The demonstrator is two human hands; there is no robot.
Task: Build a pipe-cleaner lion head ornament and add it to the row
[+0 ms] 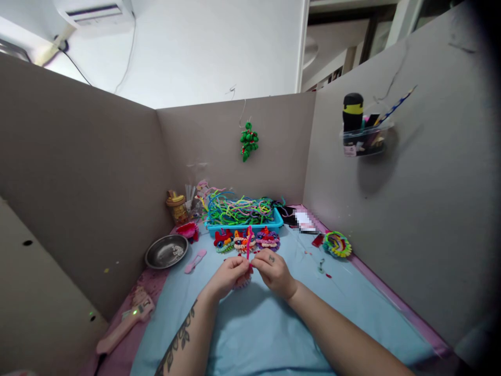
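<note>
A bright pink pipe cleaner point(248, 245) stands up between my two hands, over the blue cloth. My left hand point(231, 274) is closed, thumb and fingers pinching near its lower part. From the other side my right hand point(276, 272) pinches at the same spot, its fingertips almost touching the left ones. Beneath my left fingers a pale pink fuzzy coiled piece point(243, 283) shows in part; the rest is hidden by the hand. Just beyond, colourful pipe-cleaner figures sit in a row: a red and green one point(223, 241), an orange one point(239, 241) and a purple one point(268, 239).
A blue tray point(245, 228) heaped with pipe cleaners stands behind. To the left are a metal bowl point(166, 251), a pink clip-like tool point(195, 261) and a pink glue gun point(127, 324). Coiled pipe cleaners point(337, 245) lie right. Grey panels point(235, 141) enclose the table.
</note>
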